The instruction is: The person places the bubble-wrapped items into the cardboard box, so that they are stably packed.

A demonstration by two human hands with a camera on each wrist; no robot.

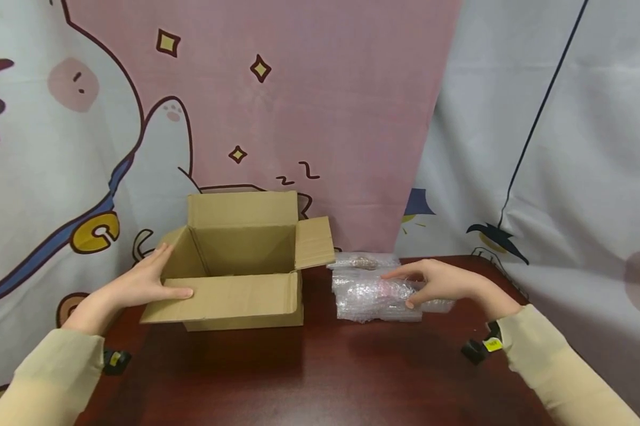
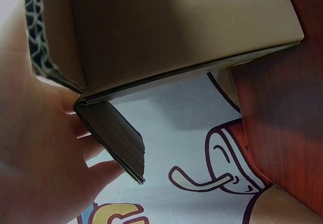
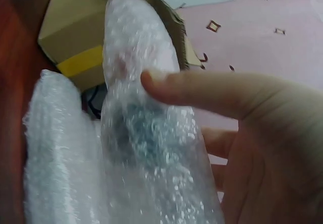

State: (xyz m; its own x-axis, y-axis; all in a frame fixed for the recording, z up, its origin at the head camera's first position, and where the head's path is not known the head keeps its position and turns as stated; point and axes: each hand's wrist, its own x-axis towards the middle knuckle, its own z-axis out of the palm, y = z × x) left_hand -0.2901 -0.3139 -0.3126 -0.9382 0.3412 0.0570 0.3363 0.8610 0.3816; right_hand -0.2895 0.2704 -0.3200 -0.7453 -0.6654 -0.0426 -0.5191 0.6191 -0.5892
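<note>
An open-topped cardboard box (image 1: 245, 302) stands on the table with its flaps folded out. My left hand (image 1: 138, 284) grips its left corner, thumb on the near flap and fingers along the outside of the left flap (image 2: 113, 133). My right hand (image 1: 442, 281) is at the right end of a clear bubble-wrapped package (image 1: 364, 296). In the right wrist view the thumb lies across this package (image 3: 146, 133) and the fingers pass behind it. Something dark greenish and a pinkish patch show through the wrap; the kind is unclear. Another bubble-wrapped package (image 3: 58, 148) lies alongside.
A further bubble-wrapped bundle (image 1: 362, 260) lies at the back of the dark red table (image 1: 320, 378). A printed curtain (image 1: 351, 118) hangs close behind the box. Yellow tape (image 3: 81, 61) marks the box's side.
</note>
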